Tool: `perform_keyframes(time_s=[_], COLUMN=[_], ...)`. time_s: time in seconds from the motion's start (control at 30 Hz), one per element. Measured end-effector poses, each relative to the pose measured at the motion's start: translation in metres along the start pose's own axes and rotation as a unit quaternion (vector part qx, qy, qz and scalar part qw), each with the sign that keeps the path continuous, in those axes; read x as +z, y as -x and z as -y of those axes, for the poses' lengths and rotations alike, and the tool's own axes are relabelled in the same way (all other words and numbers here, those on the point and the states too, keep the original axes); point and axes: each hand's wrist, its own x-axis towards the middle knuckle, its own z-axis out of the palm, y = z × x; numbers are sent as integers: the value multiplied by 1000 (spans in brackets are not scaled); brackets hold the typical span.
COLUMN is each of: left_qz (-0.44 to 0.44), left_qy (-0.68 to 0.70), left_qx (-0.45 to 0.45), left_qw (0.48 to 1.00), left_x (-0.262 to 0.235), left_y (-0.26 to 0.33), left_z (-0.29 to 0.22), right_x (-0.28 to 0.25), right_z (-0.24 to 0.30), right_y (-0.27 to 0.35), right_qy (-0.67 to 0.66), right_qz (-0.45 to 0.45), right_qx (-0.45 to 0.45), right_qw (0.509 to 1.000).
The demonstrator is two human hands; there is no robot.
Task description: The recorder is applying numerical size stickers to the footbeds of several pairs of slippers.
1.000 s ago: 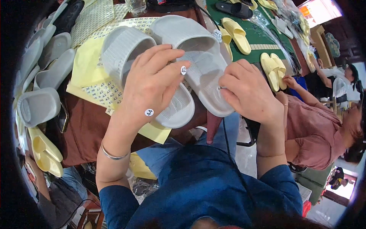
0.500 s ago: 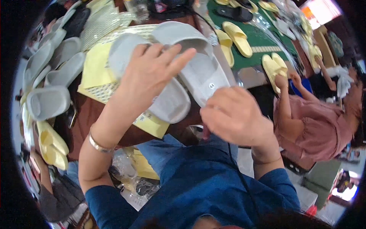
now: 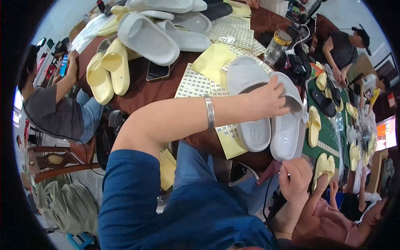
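A pair of grey slide sandals lies side by side in front of me on yellow label sheets, toes away. The left sandal [image 3: 255,135] is partly covered by my forearm; the right sandal [image 3: 287,137] has a small round white label on its insole. My left hand [image 3: 270,98] reaches across them with its fingers spread over the right sandal's strap. Just beyond that sandal's heel, at the table edge, my right hand [image 3: 296,179] is closed, fingers curled and thumb pressed in. Whatever is between those fingers cannot be made out.
Several grey slides [image 3: 148,39] are piled at the far left, above yellow slides [image 3: 112,71] and a dark phone [image 3: 158,71]. A jar [image 3: 277,46] stands beyond the sandals. More yellow slides lie on a green surface [image 3: 310,152] at right. Other people sit on both sides.
My view has swung left, so the sandals appear farther right. The left hand now lies over the right sandal's strap. My right hand has drawn back toward me, past the heel.
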Motion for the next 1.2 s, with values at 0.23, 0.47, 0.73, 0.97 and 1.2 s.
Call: perform_keyframes(time_s=[0.23, 0.47, 0.73, 0.97, 1.2], left_qz=[23, -132, -146, -218, 47], left_qy=[27, -26, -119, -79, -225], left_qx=[-3, -104, -220, -534, -667], left_qw=[999, 985, 957, 813, 708], left_x=[23, -33, -148, -196, -162], left_y=[-6, -5, 87, 230, 414], left_z=[21, 81, 193, 218, 269], right_x=[9, 8, 22, 28, 43], right_z=[-1, -11, -16, -22, -21], right_y=[-3, 5, -11, -13, -37], right_qy=[7, -1, -10, 7, 7], right_qz=[-1, -11, 9, 31, -34], right_qx=[-6, 2, -11, 9, -13], right_qw=[1000, 1000, 1000, 999, 999])
